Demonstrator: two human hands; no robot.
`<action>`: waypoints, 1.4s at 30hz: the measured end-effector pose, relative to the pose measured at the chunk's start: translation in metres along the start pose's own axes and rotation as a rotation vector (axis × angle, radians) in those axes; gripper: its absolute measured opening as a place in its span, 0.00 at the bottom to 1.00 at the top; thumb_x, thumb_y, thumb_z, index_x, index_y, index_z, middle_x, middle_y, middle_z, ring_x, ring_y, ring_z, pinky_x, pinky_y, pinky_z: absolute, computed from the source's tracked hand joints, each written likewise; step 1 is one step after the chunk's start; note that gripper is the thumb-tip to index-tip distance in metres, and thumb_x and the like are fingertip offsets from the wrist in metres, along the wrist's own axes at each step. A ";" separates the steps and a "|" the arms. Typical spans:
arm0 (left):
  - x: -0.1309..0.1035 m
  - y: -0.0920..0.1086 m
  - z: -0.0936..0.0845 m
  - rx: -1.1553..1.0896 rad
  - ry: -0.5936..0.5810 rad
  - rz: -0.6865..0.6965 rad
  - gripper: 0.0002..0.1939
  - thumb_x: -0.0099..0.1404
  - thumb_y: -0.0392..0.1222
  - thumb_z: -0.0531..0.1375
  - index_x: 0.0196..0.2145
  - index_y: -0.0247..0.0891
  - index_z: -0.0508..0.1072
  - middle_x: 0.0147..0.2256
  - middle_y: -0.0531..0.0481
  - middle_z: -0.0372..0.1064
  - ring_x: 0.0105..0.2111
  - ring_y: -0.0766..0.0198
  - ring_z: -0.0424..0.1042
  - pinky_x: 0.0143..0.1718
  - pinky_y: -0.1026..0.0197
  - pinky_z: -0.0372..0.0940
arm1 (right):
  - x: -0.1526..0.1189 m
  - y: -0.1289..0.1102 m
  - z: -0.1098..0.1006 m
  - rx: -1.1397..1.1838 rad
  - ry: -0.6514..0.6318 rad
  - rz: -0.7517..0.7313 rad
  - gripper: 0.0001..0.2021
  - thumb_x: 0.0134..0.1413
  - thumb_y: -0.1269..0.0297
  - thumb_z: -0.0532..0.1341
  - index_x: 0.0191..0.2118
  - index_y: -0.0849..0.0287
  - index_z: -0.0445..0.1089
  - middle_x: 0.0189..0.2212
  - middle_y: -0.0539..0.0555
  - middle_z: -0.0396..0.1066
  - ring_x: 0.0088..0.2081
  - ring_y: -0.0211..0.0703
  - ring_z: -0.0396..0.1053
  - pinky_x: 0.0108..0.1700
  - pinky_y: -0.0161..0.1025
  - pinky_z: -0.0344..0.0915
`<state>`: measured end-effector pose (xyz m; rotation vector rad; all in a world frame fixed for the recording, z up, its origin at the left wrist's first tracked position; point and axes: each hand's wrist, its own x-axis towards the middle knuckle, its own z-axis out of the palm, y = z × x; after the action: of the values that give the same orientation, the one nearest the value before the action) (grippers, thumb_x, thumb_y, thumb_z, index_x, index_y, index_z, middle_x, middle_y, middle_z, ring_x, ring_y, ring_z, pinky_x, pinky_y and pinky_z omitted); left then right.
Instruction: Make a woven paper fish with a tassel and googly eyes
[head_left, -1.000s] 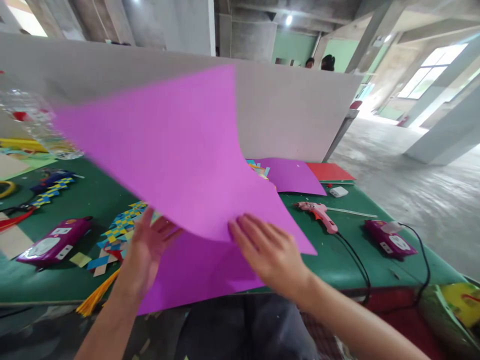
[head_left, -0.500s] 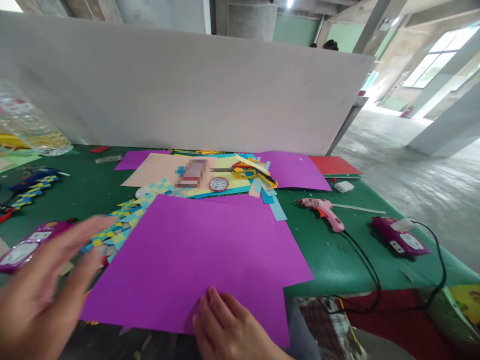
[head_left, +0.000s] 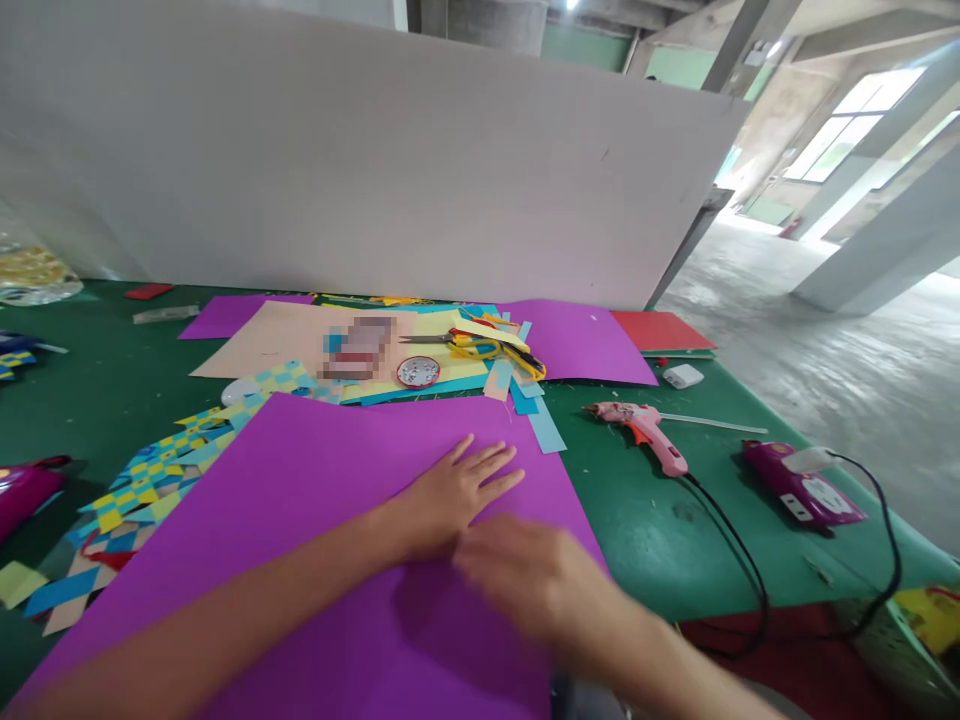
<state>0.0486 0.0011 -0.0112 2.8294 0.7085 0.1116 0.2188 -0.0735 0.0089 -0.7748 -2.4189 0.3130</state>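
A large sheet of purple paper [head_left: 322, 480] lies over the near part of the table, covering some of the woven strips. My left hand [head_left: 457, 490] rests flat on the sheet's upper right part with its fingers spread. Just below it, my right hand [head_left: 517, 570] is over the sheet, smeared by motion. Its fingers look curled, but I cannot make out whether they hold anything. The two hands overlap in view near my left wrist.
Behind the sheet are scissors [head_left: 472, 346], a round container [head_left: 418, 372] and coloured paper strips [head_left: 547, 425]. To the right lie a pink glue gun [head_left: 645, 430] with its cord and a purple power strip [head_left: 802, 485]. A woven paper piece [head_left: 150, 475] sits left. A white board [head_left: 360, 170] stands behind.
My left hand has come from the air at the left down onto the purple sheet. My right hand has moved from the sheet's near edge toward its middle right. The view has shifted slightly.
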 end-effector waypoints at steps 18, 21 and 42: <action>0.005 -0.003 -0.003 -0.040 0.078 -0.061 0.27 0.71 0.58 0.46 0.62 0.44 0.60 0.67 0.45 0.46 0.67 0.53 0.44 0.66 0.46 0.39 | -0.001 0.095 -0.031 -0.134 -0.129 0.572 0.10 0.63 0.72 0.51 0.38 0.59 0.69 0.37 0.54 0.72 0.40 0.41 0.69 0.44 0.38 0.61; 0.006 -0.003 -0.003 -0.043 0.082 -0.061 0.27 0.71 0.58 0.47 0.62 0.44 0.60 0.67 0.46 0.46 0.67 0.53 0.44 0.66 0.47 0.39 | -0.001 0.097 -0.032 -0.103 -0.128 0.571 0.09 0.62 0.72 0.52 0.37 0.59 0.69 0.36 0.54 0.71 0.39 0.41 0.69 0.44 0.38 0.60; 0.006 -0.005 -0.001 -0.071 0.089 -0.062 0.27 0.70 0.59 0.47 0.62 0.46 0.60 0.67 0.47 0.46 0.67 0.53 0.45 0.66 0.46 0.38 | 0.010 0.106 -0.042 0.030 -0.192 0.551 0.09 0.51 0.78 0.53 0.29 0.58 0.66 0.26 0.49 0.68 0.28 0.37 0.63 0.33 0.34 0.56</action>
<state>0.0514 0.0080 -0.0107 2.7458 0.7945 0.2489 0.2853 0.0196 0.0069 -1.4510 -2.3223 0.6600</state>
